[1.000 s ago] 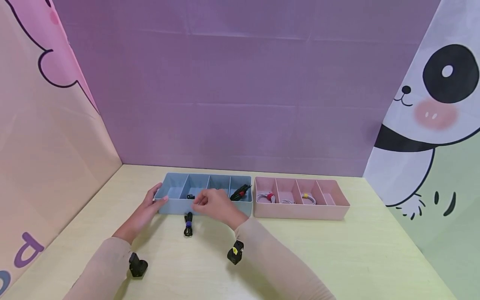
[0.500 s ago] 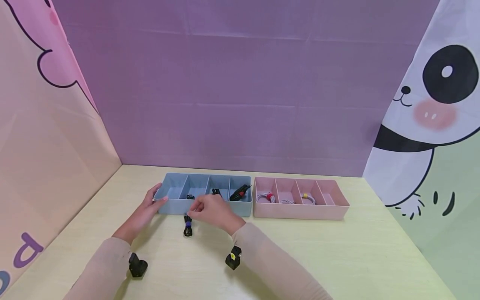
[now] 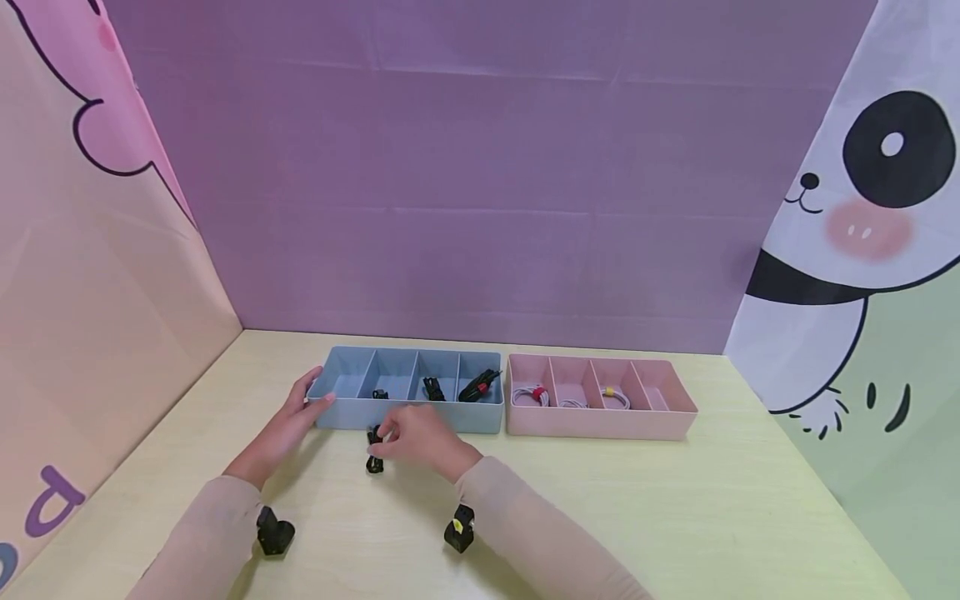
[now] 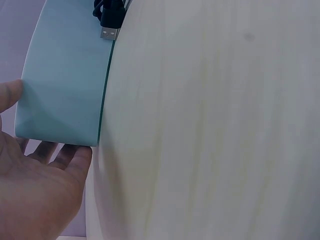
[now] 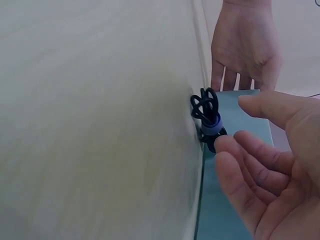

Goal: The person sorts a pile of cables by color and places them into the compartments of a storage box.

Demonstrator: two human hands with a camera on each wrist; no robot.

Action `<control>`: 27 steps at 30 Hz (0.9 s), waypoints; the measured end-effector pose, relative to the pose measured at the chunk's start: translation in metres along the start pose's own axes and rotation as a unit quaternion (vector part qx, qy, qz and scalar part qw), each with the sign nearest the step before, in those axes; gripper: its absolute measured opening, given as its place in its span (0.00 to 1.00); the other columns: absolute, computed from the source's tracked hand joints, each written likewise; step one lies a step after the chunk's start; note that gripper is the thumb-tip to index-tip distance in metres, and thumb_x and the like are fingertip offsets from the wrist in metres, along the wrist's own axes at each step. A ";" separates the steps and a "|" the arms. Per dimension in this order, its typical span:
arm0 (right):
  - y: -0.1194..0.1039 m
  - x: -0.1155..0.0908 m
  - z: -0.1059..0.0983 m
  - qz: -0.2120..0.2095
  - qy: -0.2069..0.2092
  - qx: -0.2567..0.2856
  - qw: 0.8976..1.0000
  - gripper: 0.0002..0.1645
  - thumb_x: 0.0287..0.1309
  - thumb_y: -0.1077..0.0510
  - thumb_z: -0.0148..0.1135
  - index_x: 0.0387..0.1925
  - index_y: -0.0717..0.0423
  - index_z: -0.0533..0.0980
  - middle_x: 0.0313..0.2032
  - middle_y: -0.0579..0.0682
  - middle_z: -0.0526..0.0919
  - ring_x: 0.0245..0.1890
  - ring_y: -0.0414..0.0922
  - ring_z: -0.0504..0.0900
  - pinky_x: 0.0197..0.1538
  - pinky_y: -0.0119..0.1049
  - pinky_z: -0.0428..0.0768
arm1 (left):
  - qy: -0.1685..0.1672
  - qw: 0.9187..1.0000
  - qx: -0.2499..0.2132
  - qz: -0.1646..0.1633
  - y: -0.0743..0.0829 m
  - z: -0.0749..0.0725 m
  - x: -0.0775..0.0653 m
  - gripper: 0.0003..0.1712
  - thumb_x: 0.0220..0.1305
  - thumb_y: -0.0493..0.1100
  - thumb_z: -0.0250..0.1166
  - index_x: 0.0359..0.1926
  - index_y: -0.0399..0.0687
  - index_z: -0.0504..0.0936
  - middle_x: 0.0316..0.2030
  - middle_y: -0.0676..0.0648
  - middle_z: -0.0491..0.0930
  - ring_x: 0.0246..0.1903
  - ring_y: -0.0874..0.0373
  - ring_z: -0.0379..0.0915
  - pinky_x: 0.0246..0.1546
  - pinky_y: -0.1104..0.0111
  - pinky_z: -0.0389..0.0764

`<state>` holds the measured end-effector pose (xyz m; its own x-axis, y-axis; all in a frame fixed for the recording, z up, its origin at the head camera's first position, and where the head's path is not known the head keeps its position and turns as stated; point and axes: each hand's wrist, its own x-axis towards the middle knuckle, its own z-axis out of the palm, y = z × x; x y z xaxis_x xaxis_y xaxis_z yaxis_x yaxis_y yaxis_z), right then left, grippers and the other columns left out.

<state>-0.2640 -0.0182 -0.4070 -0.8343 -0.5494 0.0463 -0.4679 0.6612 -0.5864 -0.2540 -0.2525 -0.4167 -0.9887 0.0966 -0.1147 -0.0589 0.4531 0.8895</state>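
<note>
A black USB cable [image 3: 375,464], coiled and bound with a purple tie [image 5: 212,125], lies on the table in front of the blue divided box [image 3: 420,417]. My right hand [image 3: 426,438] is beside it, thumb and fingers apart; in the right wrist view the fingertips come close to the bundle, and whether they touch it I cannot tell. With my left hand [image 3: 288,421] I hold the box's left end, thumb on the front side and fingers against the end wall. The cable's metal plug [image 4: 109,33] shows in the left wrist view.
Black cables sit in three of the blue box's compartments, one bundle [image 3: 480,385] with a red tie. Just right stands a pink divided box [image 3: 607,425] holding pale cables, one [image 3: 534,395] with a red tie. A purple backdrop [image 3: 480,208] rises behind the table.
My right hand has moved down and toward me from the blue box's front edge to the cable on the table, uncovering a black bundle in the third compartment. The left hand keeps its place.
</note>
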 end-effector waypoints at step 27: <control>-0.010 -0.002 0.013 0.094 -0.037 -0.011 0.995 0.24 0.57 0.39 0.72 0.17 0.49 0.78 0.17 0.41 0.69 0.20 0.38 0.67 0.22 0.31 0.64 | 0.002 1.000 0.001 0.003 0.006 -0.003 -0.009 0.52 0.74 0.67 0.48 0.80 0.57 0.27 0.77 0.34 0.28 0.74 0.28 0.29 0.66 0.30 0.40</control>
<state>-0.2539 -0.0297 -0.4118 -0.8844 -0.4501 -0.1238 -0.3120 0.7672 -0.5604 -0.2462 -0.2534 -0.4091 -0.9896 0.0954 -0.1076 -0.0528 0.4550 0.8889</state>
